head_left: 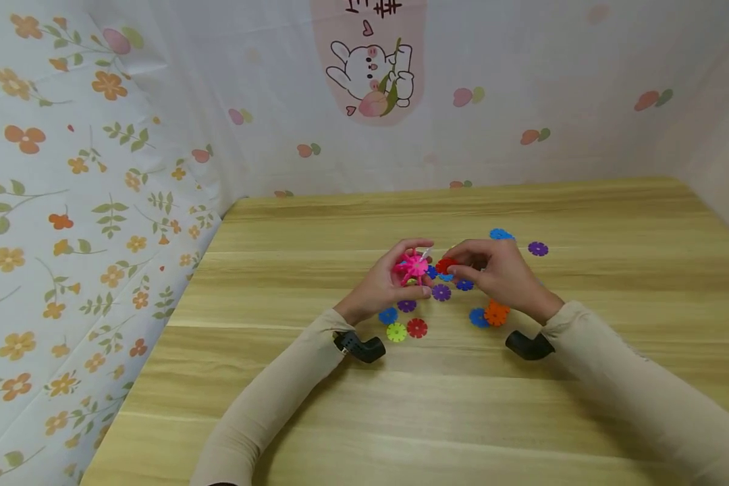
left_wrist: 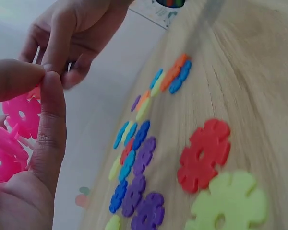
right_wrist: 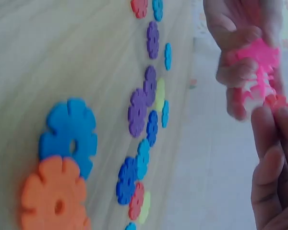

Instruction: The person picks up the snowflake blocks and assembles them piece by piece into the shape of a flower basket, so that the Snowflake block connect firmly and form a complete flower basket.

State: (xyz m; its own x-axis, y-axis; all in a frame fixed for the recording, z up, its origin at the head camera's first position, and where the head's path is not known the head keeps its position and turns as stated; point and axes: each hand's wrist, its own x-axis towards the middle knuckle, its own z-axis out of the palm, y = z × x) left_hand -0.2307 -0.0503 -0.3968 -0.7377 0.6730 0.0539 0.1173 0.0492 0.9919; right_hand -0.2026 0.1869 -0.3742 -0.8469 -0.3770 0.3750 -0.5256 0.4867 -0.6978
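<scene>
I'm curling my left hand (head_left: 379, 280) round a cluster of pink snowflake discs (head_left: 416, 266) and pinching a red snowflake disc (head_left: 445, 266) in my right hand (head_left: 503, 273), just beside it; I can't tell whether they're touching. I'm holding both above the bench (head_left: 437, 412), short of its far edge. Loose discs are lying below, a purple one (head_left: 537, 249) nearest the right edge, an orange one (head_left: 496, 314) overlapping a blue one (head_left: 478, 318).

Wood-grain tabletop (head_left: 401, 405), scattered colourful notched discs (head_left: 417, 329), some overlapping
</scene>
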